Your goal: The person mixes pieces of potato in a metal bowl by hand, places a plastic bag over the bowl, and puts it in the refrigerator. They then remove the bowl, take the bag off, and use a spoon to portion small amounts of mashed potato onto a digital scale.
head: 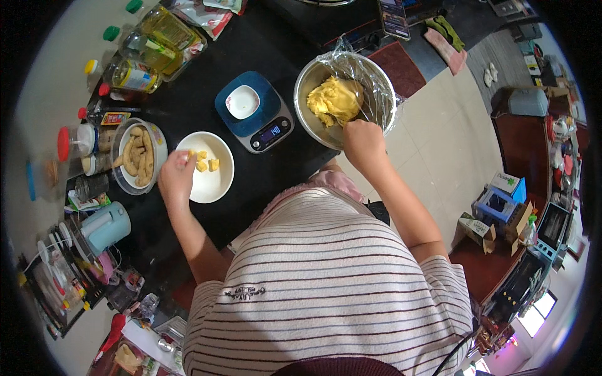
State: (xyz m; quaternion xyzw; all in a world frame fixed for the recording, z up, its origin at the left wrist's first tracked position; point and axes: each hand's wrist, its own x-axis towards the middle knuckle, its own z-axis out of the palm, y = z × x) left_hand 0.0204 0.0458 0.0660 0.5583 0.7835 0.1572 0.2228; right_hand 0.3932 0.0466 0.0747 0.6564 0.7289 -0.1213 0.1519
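Note:
My left hand [177, 177] is over the left rim of a white bowl [217, 185], with a small yellow dough piece at its blurred fingertips. Several yellow dough pieces [201, 166] lie in that bowl. My right hand [364, 143] reaches over the near rim of a stainless steel bowl [305, 123], fingers curled down and hidden. A yellow dough mass [334, 99] fills part of the steel bowl, and plastic wrap [376, 89] covers its right side. Between the bowls, a small patterned dish [242, 102] sits on a lit digital kitchen scale [272, 134].
A clear plastic tub [161, 155] of brownish dough-like pieces stands left of the white bowl. Oil bottles [155, 51], jars [75, 143] and a light blue hand mixer [107, 226] line the left side. A phone [394, 19] lies at the top; cloths [447, 47] hang right.

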